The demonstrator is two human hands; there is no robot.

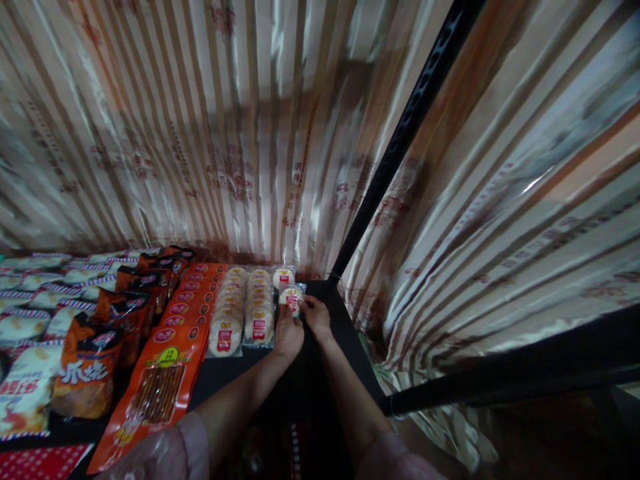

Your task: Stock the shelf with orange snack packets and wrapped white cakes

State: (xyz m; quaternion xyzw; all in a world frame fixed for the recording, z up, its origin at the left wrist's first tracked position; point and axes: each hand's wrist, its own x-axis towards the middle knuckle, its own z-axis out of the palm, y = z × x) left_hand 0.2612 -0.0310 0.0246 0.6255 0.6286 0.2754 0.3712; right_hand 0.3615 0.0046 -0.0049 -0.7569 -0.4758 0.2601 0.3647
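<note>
A round pale cracker in a clear wrapper with a red label (291,302) is held upright between my two hands over the black shelf. My left hand (289,337) pinches its lower edge, while my right hand (316,316) grips its right side. Just behind it, another wrapped cracker (283,277) stands at the back of the shelf. To the left are two overlapping rows of the same packets, a nearer row (259,325) and a farther row (225,337).
Orange packs of brown sticks (160,387) overlap in a row further left. Beyond them stand orange-black snack bags (87,373) and white bags (30,387). A black metal post (385,173) rises at the shelf's back corner, before a printed foil curtain (260,133).
</note>
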